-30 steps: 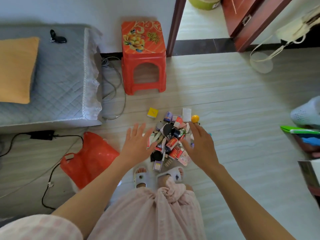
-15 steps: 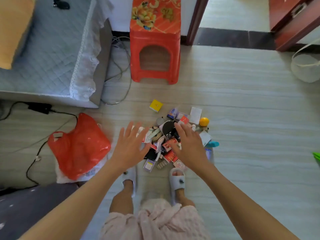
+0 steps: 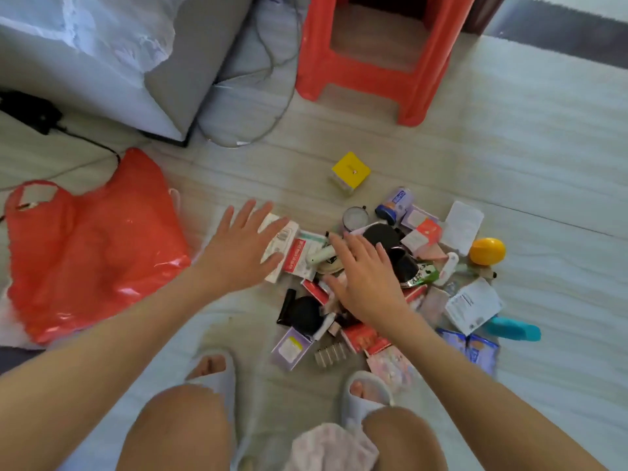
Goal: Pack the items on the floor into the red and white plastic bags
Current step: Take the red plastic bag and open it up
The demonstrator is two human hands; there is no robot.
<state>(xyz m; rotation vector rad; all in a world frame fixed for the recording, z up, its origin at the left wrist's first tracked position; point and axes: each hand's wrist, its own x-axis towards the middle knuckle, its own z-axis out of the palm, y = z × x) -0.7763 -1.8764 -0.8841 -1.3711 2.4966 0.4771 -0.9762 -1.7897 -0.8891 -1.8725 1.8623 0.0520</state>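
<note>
Lying in a loose heap of small boxes, tubes and packets [image 3: 384, 283] on the pale floor [image 3: 509, 130], nothing looks packed yet; the flat red plastic bag [image 3: 91, 246] waits well to the left. Left hand [image 3: 238, 248] and right hand [image 3: 368, 283] hover with fingers spread, holding nothing. Best to open the bag first, then scoop handfuls.

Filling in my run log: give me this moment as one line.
stage: reaching | left hand: open over white box | right hand: open over pile | red bag: flat on floor | packed: nothing seen
</note>
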